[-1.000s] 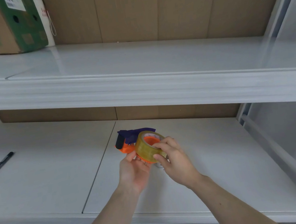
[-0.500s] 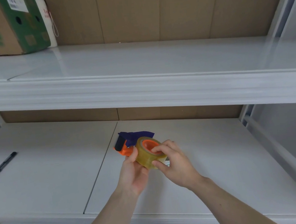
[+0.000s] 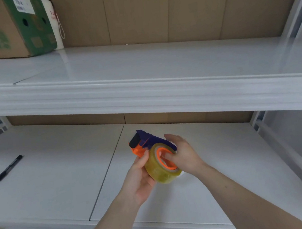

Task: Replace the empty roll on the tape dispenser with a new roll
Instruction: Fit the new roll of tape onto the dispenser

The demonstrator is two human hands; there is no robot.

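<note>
An orange and purple tape dispenser (image 3: 142,142) is held above the lower white shelf (image 3: 58,174). A full roll of clear yellowish tape (image 3: 158,173) sits around the dispenser's orange hub (image 3: 167,163). My left hand (image 3: 139,179) grips the dispenser from below, thumb against the orange body. My right hand (image 3: 182,154) presses on the roll and hub from the right, with some fingers spread above the purple top. A small white thing shows under the roll; I cannot tell what it is.
A black marker (image 3: 8,168) lies on the lower shelf at the left. The upper shelf (image 3: 143,88) juts out above the hands. A cardboard box with green print (image 3: 6,27) stands on it at the far left, a white object beside it.
The roll has slid further onto the orange hub. My right hand shifted from the roll's rim to its side and the hub. The dispenser tilted so its nose points up and left.
</note>
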